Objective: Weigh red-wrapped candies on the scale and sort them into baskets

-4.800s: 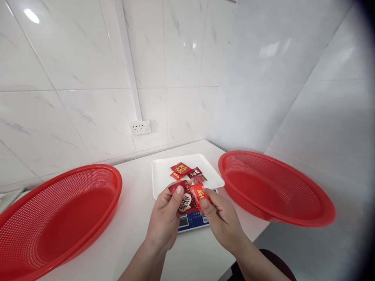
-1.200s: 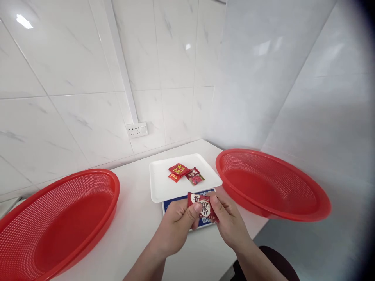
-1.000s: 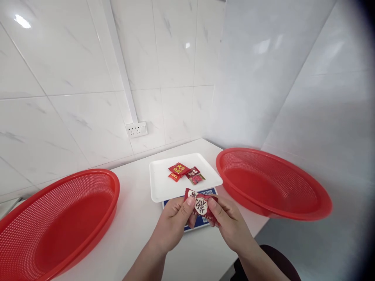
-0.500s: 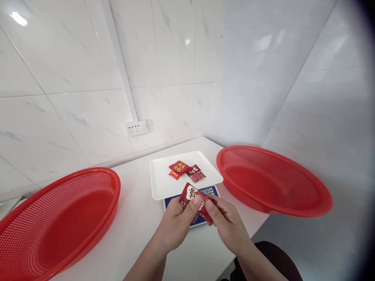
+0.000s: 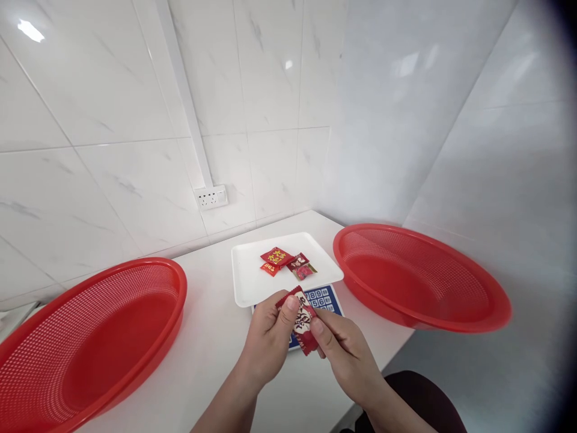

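Both my hands grip one dark red snack packet [image 5: 303, 319] with a white label, held over the scale's keypad. My left hand [image 5: 269, 337] pinches its left side, thumb on top. My right hand [image 5: 345, 346] closes on its lower right edge. Beyond them lies a white weighing tray [image 5: 247, 279] on a blue-panelled digital scale [image 5: 331, 299]. Several small packets rest on the tray: a red packet with yellow lettering [image 5: 276, 257], a smaller orange-red packet [image 5: 270, 269], a dark red packet [image 5: 297, 261] and one with a pinkish picture [image 5: 305, 272].
A red mesh basket [image 5: 174, 282] stands on the left of the white table [image 5: 211, 337], another red basket [image 5: 489, 319] on the right, overhanging the table edge. A tiled wall with a power socket [image 5: 211, 197] rises behind. A dark rounded seat [image 5: 419, 397] shows at lower right.
The packet in my hands has turned more upright, so its white label now faces me more fully. My hands have shifted slightly, uncovering more of the keypad. The packets on the tray stay put.
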A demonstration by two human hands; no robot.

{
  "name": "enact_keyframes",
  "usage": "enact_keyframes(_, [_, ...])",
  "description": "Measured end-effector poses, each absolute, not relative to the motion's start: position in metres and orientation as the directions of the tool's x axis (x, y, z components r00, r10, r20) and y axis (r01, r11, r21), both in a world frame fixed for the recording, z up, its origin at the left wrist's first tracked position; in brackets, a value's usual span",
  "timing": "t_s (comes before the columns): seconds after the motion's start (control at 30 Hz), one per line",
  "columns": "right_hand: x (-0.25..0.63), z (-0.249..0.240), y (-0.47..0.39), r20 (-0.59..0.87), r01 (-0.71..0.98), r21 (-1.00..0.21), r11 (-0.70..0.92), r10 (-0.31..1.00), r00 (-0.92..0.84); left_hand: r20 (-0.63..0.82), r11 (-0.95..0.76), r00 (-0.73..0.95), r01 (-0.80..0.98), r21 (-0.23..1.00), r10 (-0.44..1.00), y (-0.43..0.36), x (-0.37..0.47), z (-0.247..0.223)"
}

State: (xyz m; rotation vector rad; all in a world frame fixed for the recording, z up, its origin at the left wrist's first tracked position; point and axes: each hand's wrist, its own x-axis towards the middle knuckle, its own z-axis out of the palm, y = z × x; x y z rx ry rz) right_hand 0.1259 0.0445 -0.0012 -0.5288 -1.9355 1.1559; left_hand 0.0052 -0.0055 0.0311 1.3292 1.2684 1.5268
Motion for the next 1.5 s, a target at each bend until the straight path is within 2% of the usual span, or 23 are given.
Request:
enact_keyframes(0.17, [0.127, 0.001, 0.043, 0.426, -0.01, -0.854, 0.521, 0.687, -0.588, 0.273, -0.224, -0.304, 0.187, 0.957, 0.913, -0.005, 0.001, 0.025])
enact_keyframes(0.4, [0.132, 0.009, 0.052, 0.282, -0.039, -0.927, 0.373, 0.626, -0.727, 0.277, -0.206, -0.2, 0.315, 0.927, 0.94, -0.007, 0.0, 0.028])
enact_keyframes(0.5, [0.131, 0.01, 0.053, 0.286, 0.029, -0.907, 0.42, 0.665, -0.689, 0.283, -0.213, -0.199, 0.312, 0.926, 0.938, -0.005, 0.001, 0.026])
enact_keyframes(0.63, [0.128, 0.005, 0.052, 0.372, 0.064, -0.866, 0.495, 0.726, -0.579, 0.274, -0.219, -0.165, 0.29, 0.932, 0.948, -0.004, 0.0, 0.023])
enact_keyframes(0.73, [0.128, 0.001, 0.052, 0.384, 0.056, -0.874, 0.483, 0.755, -0.532, 0.278, -0.233, -0.116, 0.304, 0.924, 0.953, -0.006, 0.001, 0.022])
enact_keyframes(0.83, [0.13, 0.003, 0.052, 0.371, 0.008, -0.892, 0.451, 0.743, -0.557, 0.319, -0.266, -0.128, 0.318, 0.91, 0.939, -0.008, 0.003, 0.023])
enact_keyframes(0.93, [0.132, 0.007, 0.052, 0.362, -0.038, -0.9, 0.433, 0.696, -0.62, 0.329, -0.292, -0.118, 0.256, 0.922, 0.937, -0.009, 0.004, 0.025])
enact_keyframes(1.03, [0.132, 0.009, 0.051, 0.373, -0.01, -0.885, 0.465, 0.696, -0.614, 0.307, -0.281, -0.113, 0.204, 0.938, 0.945, -0.008, 0.004, 0.029])
enact_keyframes(1.23, [0.131, 0.007, 0.05, 0.448, 0.031, -0.841, 0.54, 0.727, -0.521, 0.264, -0.27, 0.067, 0.109, 0.957, 0.962, -0.007, 0.004, 0.036])
enact_keyframes(1.37, [0.132, 0.008, 0.05, 0.483, 0.001, -0.819, 0.573, 0.692, -0.537, 0.244, -0.247, 0.07, 0.038, 0.968, 0.967, -0.006, 0.005, 0.034])
enact_keyframes(1.5, [0.13, 0.008, 0.051, 0.474, -0.038, -0.841, 0.54, 0.702, -0.532, 0.249, -0.246, 0.062, -0.053, 0.968, 0.966, -0.006, 0.007, 0.032])
